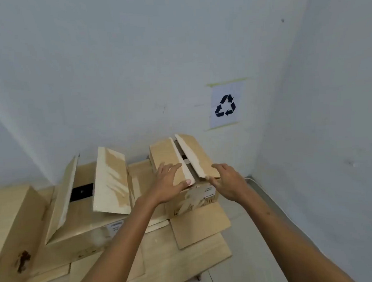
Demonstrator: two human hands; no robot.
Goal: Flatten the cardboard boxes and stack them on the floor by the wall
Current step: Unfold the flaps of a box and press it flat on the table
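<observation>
A small cardboard box (192,203) stands near the room's corner on flattened cardboard (186,255). Its two top flaps are almost closed, with a narrow gap between them. My left hand (169,182) lies flat on the left flap (164,155), thumb at the flap's near edge. My right hand (228,181) grips the near end of the right flap (194,153), which is lifted a little. To the left stands a larger box (84,228) with both top flaps raised. A third, closed box (15,225) is at the far left.
White walls meet in a corner at the right. A paper sheet with a recycling sign (226,105) is taped to the far wall. A white cable (267,194) runs along the floor by the right wall. Pale floor shows at the lower right.
</observation>
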